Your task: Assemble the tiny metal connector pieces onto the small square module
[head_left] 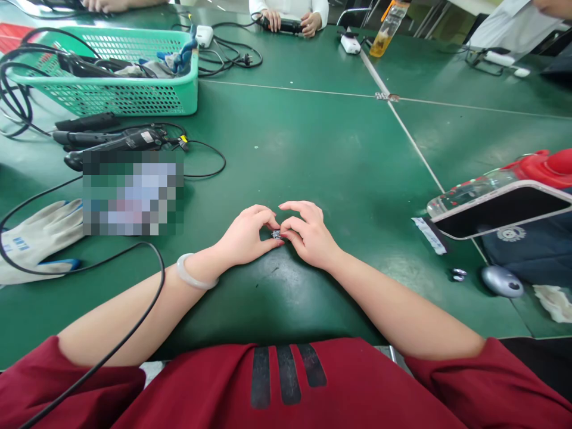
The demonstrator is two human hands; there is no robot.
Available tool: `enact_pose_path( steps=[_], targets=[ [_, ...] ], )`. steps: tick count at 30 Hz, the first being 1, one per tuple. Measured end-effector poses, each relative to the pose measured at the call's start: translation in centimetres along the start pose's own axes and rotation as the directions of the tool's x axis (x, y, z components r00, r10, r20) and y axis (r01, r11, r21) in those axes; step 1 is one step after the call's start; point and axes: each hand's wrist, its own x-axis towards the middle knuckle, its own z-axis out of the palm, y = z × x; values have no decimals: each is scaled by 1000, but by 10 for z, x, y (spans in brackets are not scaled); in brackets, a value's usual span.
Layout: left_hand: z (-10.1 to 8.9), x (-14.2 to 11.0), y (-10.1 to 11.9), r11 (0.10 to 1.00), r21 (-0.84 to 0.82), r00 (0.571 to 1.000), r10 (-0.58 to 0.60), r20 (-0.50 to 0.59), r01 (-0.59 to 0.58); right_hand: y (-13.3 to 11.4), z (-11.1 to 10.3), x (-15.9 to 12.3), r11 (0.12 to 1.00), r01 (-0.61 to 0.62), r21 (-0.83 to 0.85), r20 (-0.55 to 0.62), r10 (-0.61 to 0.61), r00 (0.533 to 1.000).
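Note:
Just above the green table (308, 155), a small silvery metal piece (276, 235) sits between my two hands. It is too small to name its kind. The thumb and fingers of my left hand (248, 235) pinch it from the left. From the right, the fingertips of my right hand (308, 232) close on its other side, with the index finger arched above. A pale bangle (196, 273) circles my left wrist. Far to the right on the tabletop lie small shiny metal pieces (458, 274), apart from my hands.
A green basket (134, 98) of cables and gloves stands back left, before it black tools (120, 140). White gloves (40, 238) lie left. On the right are a phone (504, 208), a red-capped bottle (536, 167) and a grey mouse (502, 280). A co-worker's hands (290, 22) hold a black device.

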Motion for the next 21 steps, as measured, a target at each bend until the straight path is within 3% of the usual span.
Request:
enact_pose_path(
  steps=[12,21],
  targets=[
    [1,0,0,1000,16,1000,11,1,-11,-1,-1,-1,999,24,-26,-29,-25,999],
    [1,-1,-2,1000,20,1000,-10,2,10,6,-7,0,997,-57,50,-53,60,997]
  ],
)
